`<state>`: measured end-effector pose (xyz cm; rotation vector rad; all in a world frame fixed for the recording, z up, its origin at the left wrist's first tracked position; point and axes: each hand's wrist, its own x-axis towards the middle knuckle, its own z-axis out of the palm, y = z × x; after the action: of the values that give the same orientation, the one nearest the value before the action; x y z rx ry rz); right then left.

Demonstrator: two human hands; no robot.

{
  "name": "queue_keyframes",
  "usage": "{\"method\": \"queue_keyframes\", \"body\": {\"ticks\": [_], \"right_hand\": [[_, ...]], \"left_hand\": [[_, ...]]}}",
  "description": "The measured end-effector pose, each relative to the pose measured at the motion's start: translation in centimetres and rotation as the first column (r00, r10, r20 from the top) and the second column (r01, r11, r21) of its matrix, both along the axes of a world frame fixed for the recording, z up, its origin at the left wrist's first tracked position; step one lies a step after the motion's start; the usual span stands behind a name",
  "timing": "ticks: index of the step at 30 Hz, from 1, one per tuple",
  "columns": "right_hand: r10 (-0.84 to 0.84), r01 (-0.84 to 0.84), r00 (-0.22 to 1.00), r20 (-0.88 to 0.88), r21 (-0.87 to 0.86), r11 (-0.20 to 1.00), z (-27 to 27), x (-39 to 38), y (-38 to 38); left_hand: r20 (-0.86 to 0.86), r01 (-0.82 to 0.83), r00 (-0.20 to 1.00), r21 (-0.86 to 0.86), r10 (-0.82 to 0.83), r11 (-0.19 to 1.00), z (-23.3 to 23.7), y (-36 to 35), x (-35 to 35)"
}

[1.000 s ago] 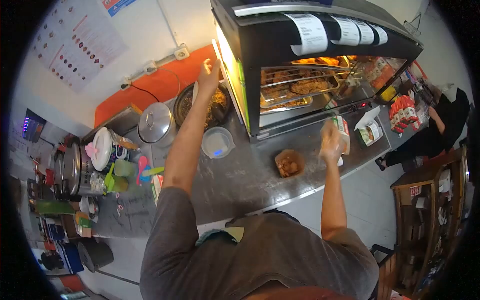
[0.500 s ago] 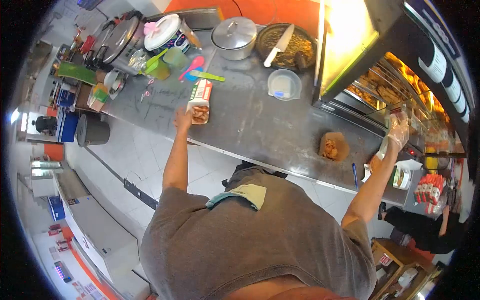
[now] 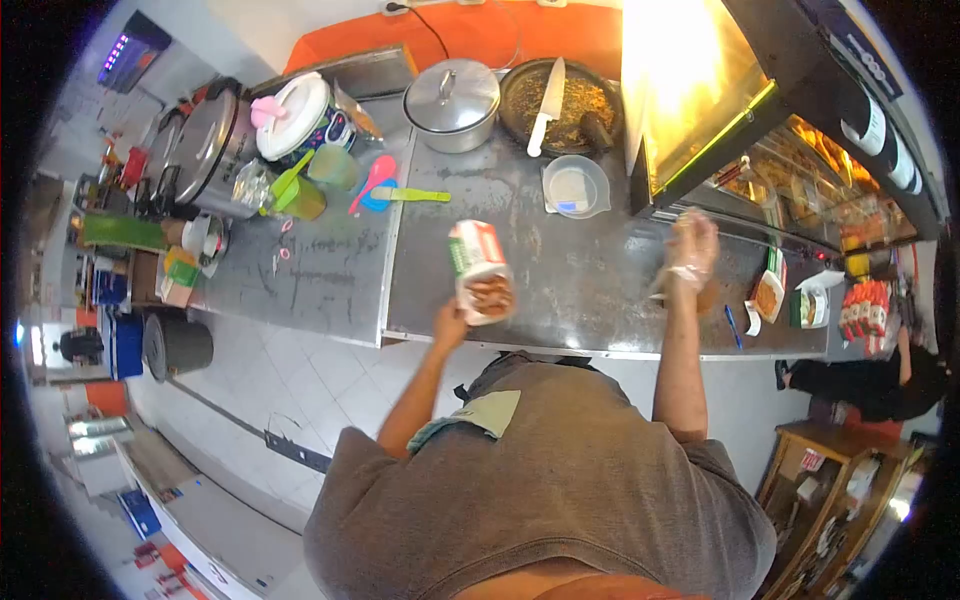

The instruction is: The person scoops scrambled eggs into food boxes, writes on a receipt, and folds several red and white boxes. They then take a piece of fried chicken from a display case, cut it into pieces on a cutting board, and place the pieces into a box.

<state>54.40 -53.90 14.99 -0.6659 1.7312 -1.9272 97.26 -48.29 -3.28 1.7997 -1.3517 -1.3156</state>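
My left hand (image 3: 450, 326) grips the lower end of a red, white and green paper carton (image 3: 474, 250), tilted above the counter. Browned food pieces (image 3: 490, 295) fill its open end. My right hand (image 3: 694, 250), in a clear plastic glove, is over the right part of the counter, in front of the glass food warmer (image 3: 790, 190). Motion blurs its fingers, so I cannot make out whether anything is in them. Just below it, the brown paper tray (image 3: 708, 296) is mostly covered by my hand and wrist.
A clear container (image 3: 578, 187) sits on the metal counter (image 3: 440, 290). Behind it are a lidded pot (image 3: 451, 105) and a knife (image 3: 548, 108) across a dark pan (image 3: 515, 110). A blue pen (image 3: 733, 326) and an open carton (image 3: 768, 295) lie at right. Another person (image 3: 870, 385) is far right.
My left hand has carried the carton rightward along the counter. My right hand has come out of the food warmer and moved left, over the brown paper tray. The head view has shifted.
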Motion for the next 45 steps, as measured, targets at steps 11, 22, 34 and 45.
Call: {"method": "queue_keyframes", "body": {"ticks": [11, 22, 34, 45], "right_hand": [[0.189, -0.195, 0.973, -0.134, -0.035, 0.980, -2.3, 8.5, -4.8], [0.305, -0.287, 0.936, -0.174, 0.119, 0.950, -7.4, 8.2, -8.8], [0.536, -0.583, 0.801, 0.269, 0.556, 0.593, -8.5, 0.4, 10.5], [0.326, -0.250, 0.945, -0.018, 0.602, 0.758, -15.9, -0.3, 7.1]], "left_hand": [[-0.227, 0.246, 0.933, -0.163, -0.279, 0.956, 16.3, -6.5, -22.0], [-0.875, -0.134, 0.450, 0.133, 0.180, 0.982, 15.0, -10.0, -29.0], [0.343, 0.564, 0.821, -0.371, -0.456, 0.738, 4.3, -23.8, -27.3], [0.360, 0.630, 0.734, -0.045, -0.576, 0.775, 7.5, -13.1, -28.6]]}}
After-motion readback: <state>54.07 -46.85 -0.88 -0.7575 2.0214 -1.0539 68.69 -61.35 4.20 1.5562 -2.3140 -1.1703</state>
